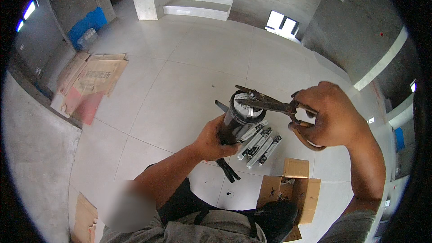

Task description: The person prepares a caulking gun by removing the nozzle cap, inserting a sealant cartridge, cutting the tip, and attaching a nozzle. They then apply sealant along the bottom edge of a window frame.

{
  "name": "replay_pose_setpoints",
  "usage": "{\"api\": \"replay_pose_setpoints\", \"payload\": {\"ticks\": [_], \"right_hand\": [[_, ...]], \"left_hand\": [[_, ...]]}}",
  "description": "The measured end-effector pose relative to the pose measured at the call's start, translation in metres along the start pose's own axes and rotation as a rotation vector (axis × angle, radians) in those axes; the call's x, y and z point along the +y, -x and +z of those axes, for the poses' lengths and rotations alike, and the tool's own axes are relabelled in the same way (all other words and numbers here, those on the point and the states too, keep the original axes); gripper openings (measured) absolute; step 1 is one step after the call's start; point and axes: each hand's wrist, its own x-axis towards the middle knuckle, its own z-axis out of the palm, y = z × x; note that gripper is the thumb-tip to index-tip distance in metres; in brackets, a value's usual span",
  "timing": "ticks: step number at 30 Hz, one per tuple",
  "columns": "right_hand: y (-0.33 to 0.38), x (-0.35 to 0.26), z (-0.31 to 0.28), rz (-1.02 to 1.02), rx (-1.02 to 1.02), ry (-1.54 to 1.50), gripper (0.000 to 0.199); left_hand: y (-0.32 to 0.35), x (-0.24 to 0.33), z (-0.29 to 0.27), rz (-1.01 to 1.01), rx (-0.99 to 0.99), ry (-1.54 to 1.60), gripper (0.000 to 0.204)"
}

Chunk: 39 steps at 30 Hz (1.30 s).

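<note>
My left hand (212,138) is wrapped round the dark barrel of a caulking gun (231,126), whose open end tilts up toward me. Inside that end shows the crumpled silvery-white end of a sealant sausage pack (245,108). In my right hand (330,112) is a pair of dark, worn scissors (274,105), my fingers through the handle loops. Their blades are parted and lie across the barrel's mouth, at the wrapper; whether they touch it I cannot tell. The gun's black handle end (228,171) sticks out below my left hand.
Several white and black sealant sausage packs (258,146) lie on the tiled floor (180,90) beyond the gun. An open cardboard box (310,200) stands near my leg at right. Flattened cardboard (96,74) lies at left. White steps (200,2) rise at the back.
</note>
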Motion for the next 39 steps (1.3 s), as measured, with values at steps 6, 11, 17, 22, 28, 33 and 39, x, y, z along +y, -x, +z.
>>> {"api": "replay_pose_setpoints", "payload": {"ticks": [6,11,17,22,28,33,39], "right_hand": [[-0.005,0.011,-0.012,-0.094,0.055,0.136,0.032],[-0.015,0.009,-0.017,-0.110,0.011,0.118,0.034],[-0.030,-0.006,-0.020,-0.174,-0.013,0.067,0.033],[-0.030,-0.001,-0.009,-0.142,-0.099,0.032,0.033],[-0.018,0.011,0.014,-0.129,0.068,-0.072,0.028],[-0.003,0.032,0.064,0.185,0.278,-0.374,0.029],[0.071,0.026,0.314,0.570,-0.346,-0.439,0.041]], "left_hand": [[-0.003,0.003,0.005,-0.003,-0.001,0.029,0.041],[-0.003,0.004,0.005,-0.031,-0.023,0.007,0.045],[-0.002,0.001,0.012,-0.043,-0.050,0.005,0.067],[-0.004,-0.003,0.006,-0.116,-0.078,-0.048,0.062],[-0.003,0.000,0.009,-0.022,-0.034,-0.023,0.048],[0.000,0.003,0.004,0.016,-0.006,0.029,0.047],[0.000,0.007,0.002,-0.057,-0.021,-0.032,0.050]]}}
